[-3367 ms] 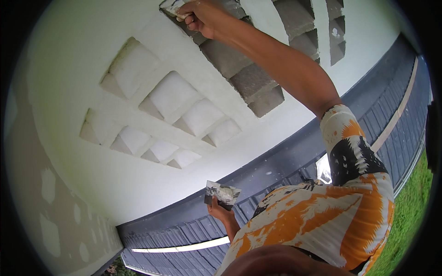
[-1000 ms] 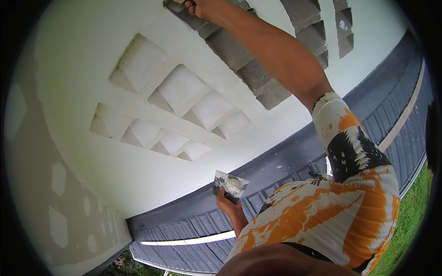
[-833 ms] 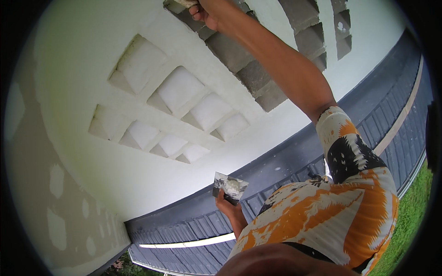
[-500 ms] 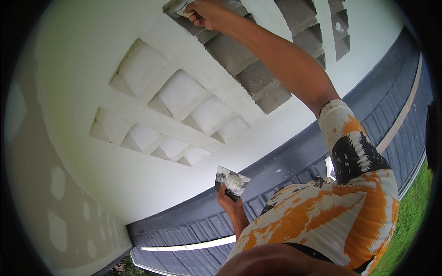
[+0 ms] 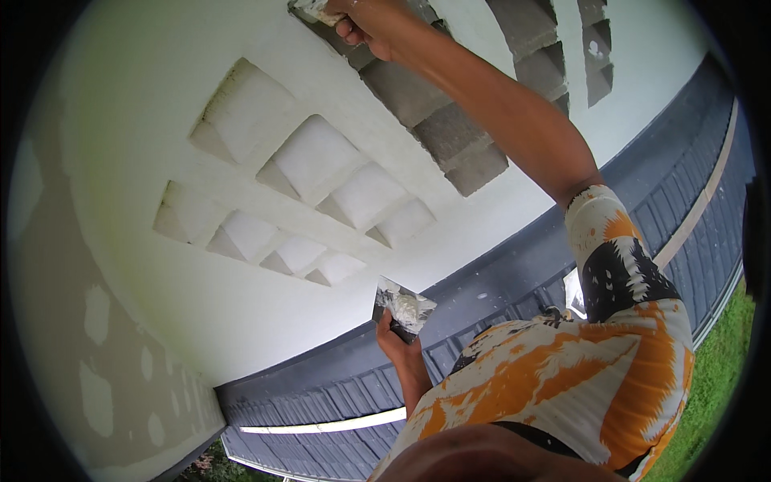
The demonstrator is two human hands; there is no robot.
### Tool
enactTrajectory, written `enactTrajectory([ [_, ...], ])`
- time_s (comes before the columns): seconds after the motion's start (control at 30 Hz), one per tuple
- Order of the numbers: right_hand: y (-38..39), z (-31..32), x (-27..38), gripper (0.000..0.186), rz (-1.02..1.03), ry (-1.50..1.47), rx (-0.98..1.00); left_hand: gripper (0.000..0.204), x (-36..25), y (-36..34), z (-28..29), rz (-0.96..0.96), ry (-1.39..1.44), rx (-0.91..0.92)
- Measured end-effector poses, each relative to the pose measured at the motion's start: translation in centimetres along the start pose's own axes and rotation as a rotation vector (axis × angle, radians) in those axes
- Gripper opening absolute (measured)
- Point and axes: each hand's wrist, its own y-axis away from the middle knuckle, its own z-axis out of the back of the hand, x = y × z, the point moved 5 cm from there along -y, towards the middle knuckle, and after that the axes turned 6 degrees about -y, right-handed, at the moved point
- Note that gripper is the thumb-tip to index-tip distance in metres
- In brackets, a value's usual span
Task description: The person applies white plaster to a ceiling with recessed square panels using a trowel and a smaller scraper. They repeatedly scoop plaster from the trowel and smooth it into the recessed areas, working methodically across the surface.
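Observation:
My left hand (image 5: 395,341) is closed around a flat metal plate (image 5: 382,291) at the lower middle, with the thumb on its upper face. A lump of whitish putty (image 5: 408,310) sits on the plate. High up, my right hand (image 5: 365,26) is closed on a putty-smeared scraper (image 5: 315,11), partly cut off by the frame's upper edge. It works at the corner of an unpainted grey recess (image 5: 405,84) in the pale wall (image 5: 265,321). My right forearm covers part of the grey recesses.
Whitened stepped recesses (image 5: 309,157) lie left of the grey ones. More grey recesses (image 5: 526,36) are at the upper right. A patched wall (image 5: 60,337) meets at the left. Dark ribbed roofing (image 5: 337,402) runs below, with grass (image 5: 715,394) at the lower right.
My right hand with the scraper has shifted slightly upward, toward the frame's upper edge. The plate in my left hand has risen a little. The view has tilted slightly.

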Motion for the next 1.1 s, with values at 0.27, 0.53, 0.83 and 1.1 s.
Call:
enactTrajectory([
  [0.27,17.2,4.7,-4.4,0.021,-0.068,0.402,0.380,0.025,-3.4,-0.6,-8.5,0.176,0.338,0.244],
  [0.53,23.5,6.1,-7.1,0.046,0.706,1.002,0.820,0.024,-6.2,3.4,-16.4,0.241,0.269,0.298],
  [0.83,21.0,10.0,-6.7,0.033,-0.320,0.504,0.516,0.023,-10.7,2.4,-14.8,-0.454,0.191,0.246],
  [1.1,26.3,8.9,-7.9,0.028,-0.663,0.189,0.307,0.027,-10.9,4.0,-14.1,-0.789,0.039,0.159],
])
